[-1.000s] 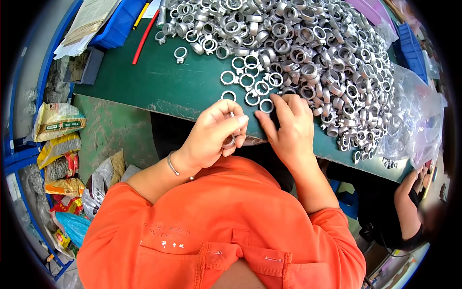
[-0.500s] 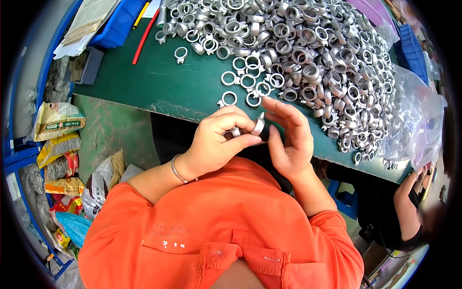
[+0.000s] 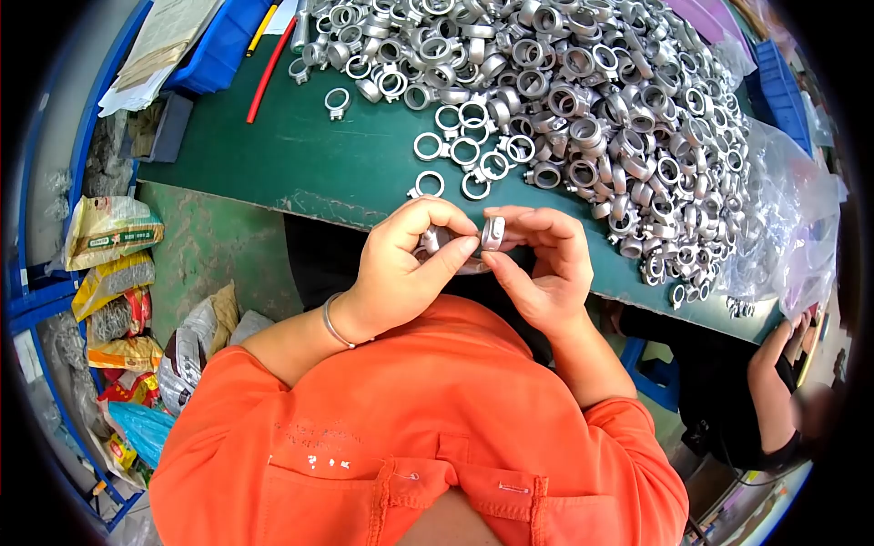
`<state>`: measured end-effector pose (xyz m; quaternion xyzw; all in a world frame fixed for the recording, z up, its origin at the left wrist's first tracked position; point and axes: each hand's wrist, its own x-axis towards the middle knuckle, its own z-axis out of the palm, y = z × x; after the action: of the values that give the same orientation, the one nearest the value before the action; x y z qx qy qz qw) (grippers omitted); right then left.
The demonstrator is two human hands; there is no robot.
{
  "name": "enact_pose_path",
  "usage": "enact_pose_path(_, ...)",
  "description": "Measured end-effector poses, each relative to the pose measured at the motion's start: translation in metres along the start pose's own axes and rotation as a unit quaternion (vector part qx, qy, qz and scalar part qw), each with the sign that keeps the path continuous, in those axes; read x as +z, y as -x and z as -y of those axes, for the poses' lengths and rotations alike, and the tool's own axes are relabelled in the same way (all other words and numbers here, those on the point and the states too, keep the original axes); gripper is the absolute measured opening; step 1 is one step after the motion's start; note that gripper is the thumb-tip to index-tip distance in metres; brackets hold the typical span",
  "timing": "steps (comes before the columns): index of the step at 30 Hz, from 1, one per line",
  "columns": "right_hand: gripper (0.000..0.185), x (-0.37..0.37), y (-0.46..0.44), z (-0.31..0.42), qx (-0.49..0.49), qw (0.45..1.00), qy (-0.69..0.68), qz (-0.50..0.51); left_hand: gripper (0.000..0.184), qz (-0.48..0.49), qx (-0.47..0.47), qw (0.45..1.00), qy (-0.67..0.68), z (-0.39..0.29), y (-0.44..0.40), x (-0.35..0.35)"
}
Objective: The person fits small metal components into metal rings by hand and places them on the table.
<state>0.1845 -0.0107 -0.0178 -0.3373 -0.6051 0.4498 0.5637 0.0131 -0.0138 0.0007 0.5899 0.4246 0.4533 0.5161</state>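
Observation:
My right hand (image 3: 551, 264) pinches a small silver metal ring clamp (image 3: 493, 234) between thumb and fingers, just off the table's front edge. Close against it on the left, my left hand (image 3: 396, 259) is closed, its thumb and forefinger tips right beside that piece. Another metal ring (image 3: 435, 239) shows in the curl of my left hand, partly covered by the fingers. Several loose ring clamps (image 3: 428, 185) lie flat on the green table (image 3: 246, 155) beyond my hands. Behind them rises a large heap of the same rings (image 3: 583, 100).
Red (image 3: 271, 73) and yellow sticks lie at the back left, near a blue bin (image 3: 214, 55) and a grey box (image 3: 170, 127). A clear plastic bag (image 3: 783, 209) borders the heap. Filled sacks (image 3: 114, 232) stand at left. Another person's arm (image 3: 772, 391) is at right.
My right hand has closed from open fingers onto the ring clamp, which has turned and shifted slightly right. The ring in my left hand's curl now shows more.

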Motion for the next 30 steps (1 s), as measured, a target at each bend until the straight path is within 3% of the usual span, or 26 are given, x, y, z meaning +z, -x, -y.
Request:
enact_pose_path(8, 0.045, -0.003, 0.002, -0.004, -0.038, 0.997, 0.061, 0.025, 0.015, 0.036, 0.008, 0.999, 0.004, 0.0, -0.001, 0.0)
enact_pose_path(10, 0.042, 0.0, 0.002, -0.006, -0.044, 0.997, 0.066, 0.013, 0.014, -0.026, 0.026, 0.999, 0.022, 0.002, -0.002, 0.005)
enact_pose_path(15, 0.032, 0.0, -0.004, 0.005, -0.065, 0.982, 0.177, -0.011, 0.012, -0.029, -0.011, 0.999, 0.023, -0.001, -0.001, 0.003)
enact_pose_path(17, 0.028, -0.001, -0.007, 0.006, -0.15, 0.968, 0.202, -0.008, 0.013, -0.007, -0.033, 0.999, 0.002, -0.007, -0.002, 0.002)
enact_pose_path(19, 0.031, -0.002, -0.01, 0.017, -0.173, 0.962, 0.192, 0.087, 0.026, -0.012, -0.223, 0.941, 0.253, -0.019, -0.006, 0.003)
enact_pose_path(21, 0.029, 0.001, -0.015, 0.027, -0.179, 0.968, 0.119, 0.129, 0.033, 0.066, -0.283, 0.86, 0.42, -0.016, -0.006, -0.008)
enact_pose_path(23, 0.027, -0.008, -0.019, 0.018, -0.221, 0.941, 0.238, 0.096, 0.029, 0.106, -0.329, 0.855, 0.387, -0.01, 0.001, -0.013)
enact_pose_path(25, 0.03, -0.013, -0.03, 0.009, -0.196, 0.9, 0.386, 0.054, 0.021, 0.213, -0.385, 0.83, 0.342, -0.011, 0.004, -0.019)
enact_pose_path(27, 0.034, -0.011, -0.036, 0.001, -0.157, 0.863, 0.478, 0.05, 0.021, 0.239, -0.443, 0.813, 0.292, -0.003, 0.007, -0.016)
enact_pose_path(30, 0.03, -0.008, -0.038, -0.004, -0.156, 0.847, 0.505, 0.055, 0.018, 0.12, -0.462, 0.831, 0.284, 0.046, 0.012, -0.006)
